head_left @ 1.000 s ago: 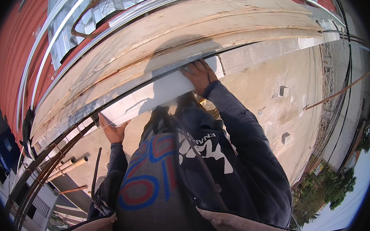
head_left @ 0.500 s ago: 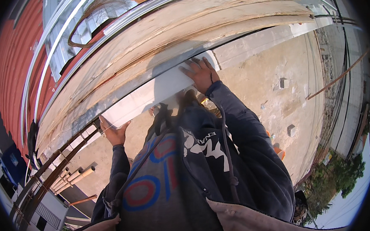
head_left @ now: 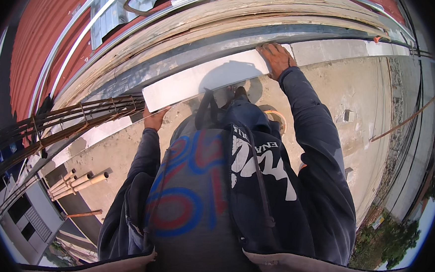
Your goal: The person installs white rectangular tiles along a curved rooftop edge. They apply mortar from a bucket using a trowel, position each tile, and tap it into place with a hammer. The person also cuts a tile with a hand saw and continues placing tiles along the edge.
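A long white building block lies across in front of me, slanting up to the right, with shadow on its middle and right part. My left hand grips its left end from below; some of the fingers are hidden behind the block. On the right end, my right hand is clamped with fingers over the top corner. A row of similar pale blocks continues to the right of that hand. Whether the held block touches the course beneath it, I cannot tell. A thin string runs close to its near edge.
Left of the block juts a bundle of rusty rebar. Plywood sheets are stacked beyond the wall, near a red corrugated roof. Yellowish pipes stand lower left. An orange-rimmed bucket is by my legs; a brown pole slants at right.
The block now shows its whole length, its left end tipped toward me. Both hands have shifted right with it, and the left fingers have moved beneath its end. My view has turned.
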Action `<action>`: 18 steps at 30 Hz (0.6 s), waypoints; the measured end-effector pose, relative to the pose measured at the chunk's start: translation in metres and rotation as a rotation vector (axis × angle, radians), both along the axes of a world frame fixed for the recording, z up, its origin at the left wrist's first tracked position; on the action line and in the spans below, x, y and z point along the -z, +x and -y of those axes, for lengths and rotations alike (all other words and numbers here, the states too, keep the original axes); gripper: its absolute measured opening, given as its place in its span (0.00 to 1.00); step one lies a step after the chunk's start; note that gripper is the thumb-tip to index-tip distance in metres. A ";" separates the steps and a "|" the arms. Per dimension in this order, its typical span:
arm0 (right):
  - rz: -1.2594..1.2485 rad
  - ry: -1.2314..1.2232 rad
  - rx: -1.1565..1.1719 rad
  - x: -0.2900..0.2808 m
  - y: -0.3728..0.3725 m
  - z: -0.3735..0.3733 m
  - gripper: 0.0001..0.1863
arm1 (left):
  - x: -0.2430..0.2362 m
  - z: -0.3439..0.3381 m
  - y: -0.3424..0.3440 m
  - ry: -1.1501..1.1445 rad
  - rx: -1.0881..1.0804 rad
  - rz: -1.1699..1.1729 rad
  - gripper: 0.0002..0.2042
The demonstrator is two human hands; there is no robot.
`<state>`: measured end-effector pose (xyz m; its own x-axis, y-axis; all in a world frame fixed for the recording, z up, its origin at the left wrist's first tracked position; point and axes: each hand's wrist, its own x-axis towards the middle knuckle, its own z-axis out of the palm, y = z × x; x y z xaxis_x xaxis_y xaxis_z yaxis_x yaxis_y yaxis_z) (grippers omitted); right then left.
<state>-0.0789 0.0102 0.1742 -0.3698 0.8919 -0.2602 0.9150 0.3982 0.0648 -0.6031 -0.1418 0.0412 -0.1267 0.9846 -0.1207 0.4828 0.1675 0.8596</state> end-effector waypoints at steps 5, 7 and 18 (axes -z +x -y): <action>0.047 -0.028 -0.018 0.004 -0.002 -0.002 0.61 | -0.009 0.003 0.005 -0.008 -0.030 0.017 0.29; 0.056 -0.044 -0.025 0.004 -0.001 -0.001 0.61 | -0.015 0.006 0.008 -0.046 -0.038 0.036 0.31; 0.072 -0.079 -0.053 -0.006 -0.010 -0.004 0.59 | -0.024 0.008 0.007 -0.069 -0.022 0.064 0.36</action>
